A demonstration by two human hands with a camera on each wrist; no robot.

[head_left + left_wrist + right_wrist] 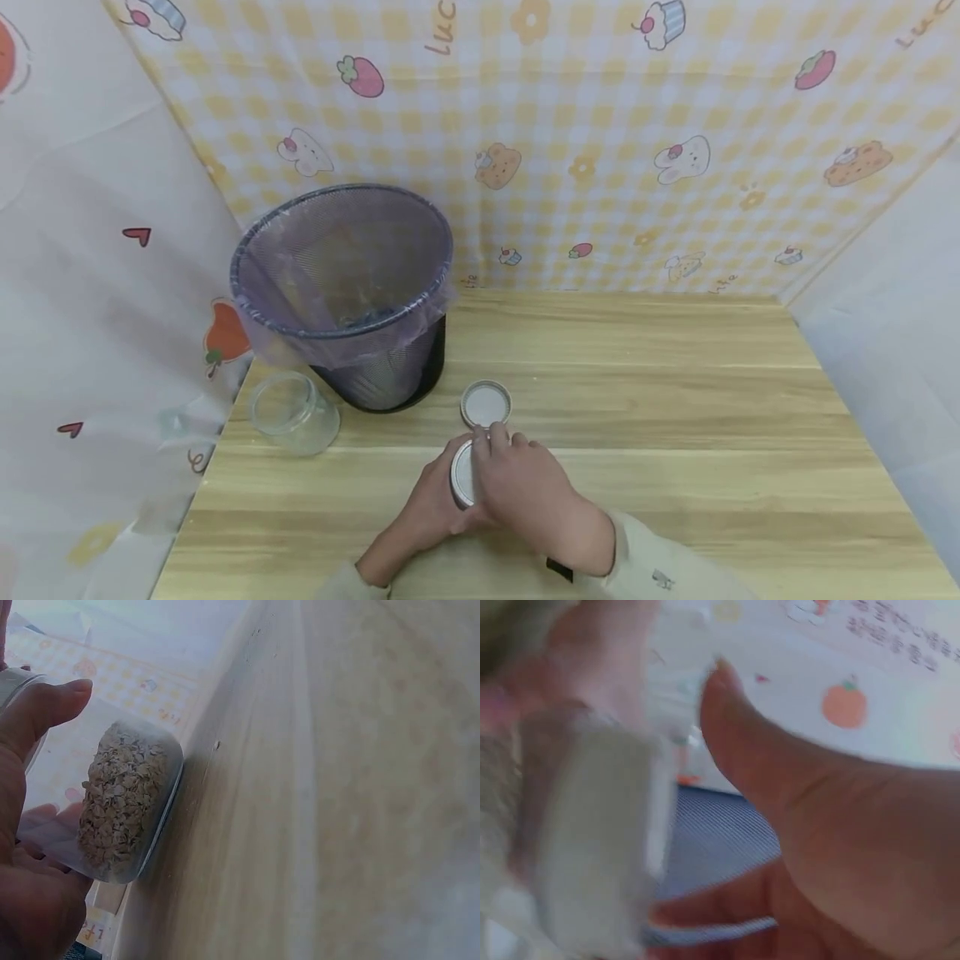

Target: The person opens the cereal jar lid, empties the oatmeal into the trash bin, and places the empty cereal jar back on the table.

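Note:
My left hand [431,504] grips a clear jar [67,765] partly filled with oat flakes [124,802], its thumb and fingers around the sides. A round whitish lid [462,475] caps the jar. Over the lid's right half lies my right hand [525,492], hiding that part. In the right wrist view its thumb stands straight and apart from the blurred lid, while extended fingers [712,904] reach close to the lid's edge. Just beyond the hands, a second round lid [486,404] lies on the table with its rim up.
A black mesh bin [386,375] with a purplish bag liner stands at the back left of the wooden table [675,400]. Left of its base is an uncapped clear glass jar [300,421]. Patterned cloth [585,108] hangs behind, with white cloth at both sides.

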